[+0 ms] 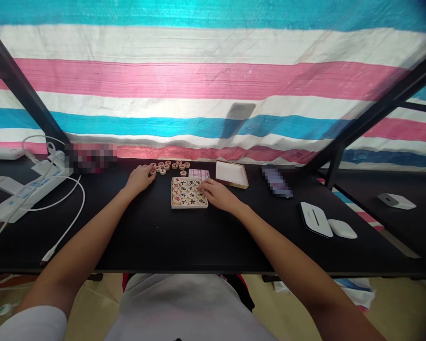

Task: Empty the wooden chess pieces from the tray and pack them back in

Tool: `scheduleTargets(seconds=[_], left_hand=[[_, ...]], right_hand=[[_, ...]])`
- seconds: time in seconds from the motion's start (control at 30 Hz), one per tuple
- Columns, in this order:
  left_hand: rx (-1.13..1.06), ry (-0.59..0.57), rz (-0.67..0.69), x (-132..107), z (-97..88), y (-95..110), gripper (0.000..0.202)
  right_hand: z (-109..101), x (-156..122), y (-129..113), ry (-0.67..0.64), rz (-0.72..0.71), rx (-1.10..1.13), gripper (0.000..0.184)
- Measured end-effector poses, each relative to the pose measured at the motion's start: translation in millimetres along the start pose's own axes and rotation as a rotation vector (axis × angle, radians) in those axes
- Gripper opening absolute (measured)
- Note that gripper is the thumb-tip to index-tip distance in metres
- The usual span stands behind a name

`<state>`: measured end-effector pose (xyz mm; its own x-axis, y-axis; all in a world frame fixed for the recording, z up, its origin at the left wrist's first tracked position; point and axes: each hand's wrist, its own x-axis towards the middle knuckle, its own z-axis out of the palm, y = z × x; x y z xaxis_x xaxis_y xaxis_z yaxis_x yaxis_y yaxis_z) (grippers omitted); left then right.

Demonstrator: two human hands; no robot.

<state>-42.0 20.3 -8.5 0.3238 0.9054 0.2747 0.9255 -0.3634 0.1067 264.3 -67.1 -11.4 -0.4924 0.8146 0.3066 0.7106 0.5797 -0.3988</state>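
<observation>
A shallow white box (189, 206) holds rows of round wooden Chinese chess pieces marked with black and red characters. My right hand (218, 193) reaches over the box's right side, its fingers drawn together on a Chinese chess piece near the upper right corner. Behind and to the left of the box lies a loose group of Chinese chess pieces (162, 171). At the left end of that group, my left hand (141, 179) has its thumb and fingers closed around one piece. A folded pink-and-white printed sheet (199, 173) lies just behind the box.
A box lid (231, 174), inside up, lies right of the sheet. Farther right are a blurred phone (277, 181), a white flat device (315, 219) and a white rounded case (342, 228). A power strip (26, 192) with cables occupies the left. Striped sheeting (213, 80) hangs behind.
</observation>
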Motion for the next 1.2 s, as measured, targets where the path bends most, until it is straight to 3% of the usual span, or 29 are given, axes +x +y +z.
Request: scheduleTargets(seconds=[0.17,0.27,0.43,0.6,0.77,0.9,1.03,1.2], left_hand=[[-0.105,-0.009,-0.030,-0.6,-5.2,1.8,0.027],[-0.252,-0.010,-0.024,-4.9,-13.6,14.3,0.022],[-0.496,0.043,0.200,-18.9,-25.9,54.1,0.022],[-0.473,0.080,0.339,-24.9,-18.8,77.9,0.019],[-0.496,0.104,0.408,-12.8,0.3,80.3,0.016],[-0.517,0.051,0.417,-5.1,12.1,79.1,0.018],[-0.507,0.025,0.379,-9.0,11.5,77.6,0.029],[-0.364,-0.032,0.495,-18.7,3.6,75.1,0.041]], right_hand=[[0.5,0.4,-0.1,-0.015,0.006,-0.001,0.028],[0.9,0.0,-0.3,-0.008,-0.005,-0.007,0.029],[0.8,0.3,-1.6,-0.022,0.001,-0.004,0.029],[0.0,0.7,-2.3,-0.024,0.008,-0.004,0.029],[0.2,0.1,-1.2,-0.018,0.001,-0.007,0.029],[0.7,-0.1,-0.1,-0.020,-0.002,-0.009,0.030],[1.0,0.2,-0.3,-0.024,-0.005,-0.007,0.030],[-0.3,0.5,-1.9,-0.030,0.006,-0.001,0.030]])
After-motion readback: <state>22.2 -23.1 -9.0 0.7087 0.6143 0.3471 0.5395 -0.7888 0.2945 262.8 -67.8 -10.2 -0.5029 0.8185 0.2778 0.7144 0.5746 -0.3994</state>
